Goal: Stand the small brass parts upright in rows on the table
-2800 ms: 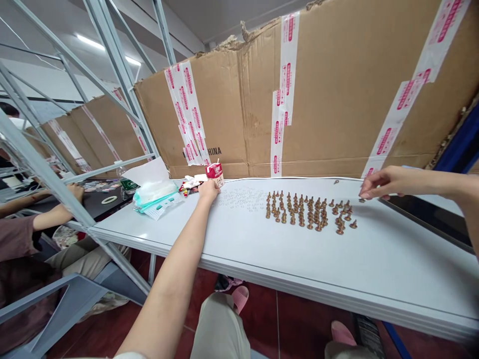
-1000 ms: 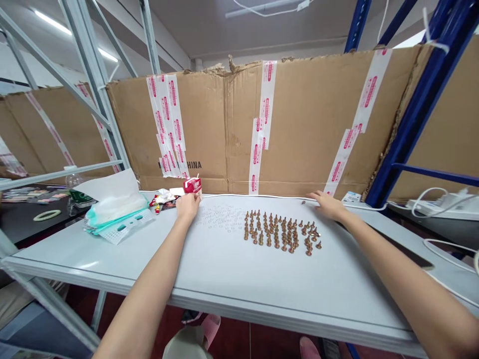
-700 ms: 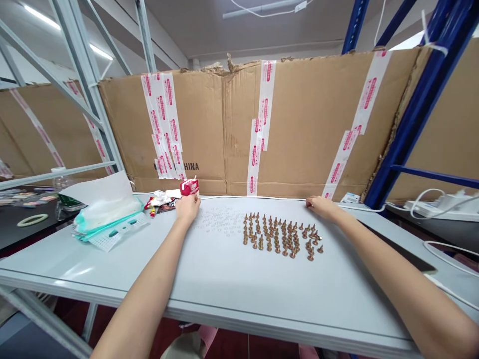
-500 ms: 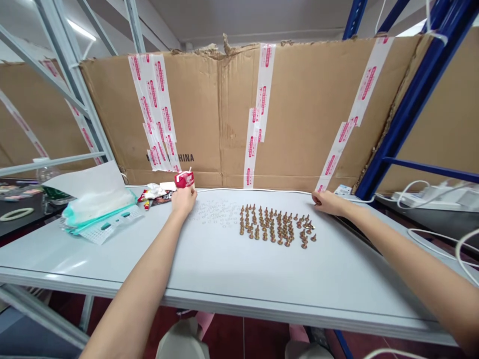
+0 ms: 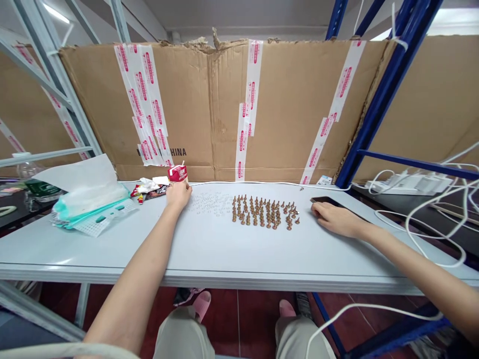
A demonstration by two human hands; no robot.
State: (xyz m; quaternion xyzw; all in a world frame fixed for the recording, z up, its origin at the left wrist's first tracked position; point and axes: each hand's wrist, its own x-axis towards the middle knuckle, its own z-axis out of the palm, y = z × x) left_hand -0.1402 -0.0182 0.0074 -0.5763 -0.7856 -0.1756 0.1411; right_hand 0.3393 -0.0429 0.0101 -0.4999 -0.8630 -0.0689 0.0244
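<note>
At the back left of the table, my left hand (image 5: pixel 178 195) is closed around the lower part of a red drink carton (image 5: pixel 177 173) with a short white straw. Its fingertips are partly hidden. My right hand (image 5: pixel 337 219) lies palm down at the right, fingers bent together over the near left edge of a dark flat phone (image 5: pixel 329 200). The hand covers part of the phone. Between the hands stand rows of brass-coloured screws (image 5: pixel 256 212), with a looser group on their right. Left of these lie many small clear pieces (image 5: pixel 209 202), too small to name.
Crumpled wrappers and tissue (image 5: pixel 151 187) lie left of the carton. A stack of white and turquoise sheets (image 5: pixel 93 199) covers the table's left. Cardboard (image 5: pixel 284 109) walls off the back. White cables (image 5: pixel 411 224) loop at the right, near a power strip (image 5: pixel 411 182).
My right hand has come from the table's back edge toward me, onto the phone's edge. A small dark bit now shows at the back edge. My left hand stays at the carton; the view shifted.
</note>
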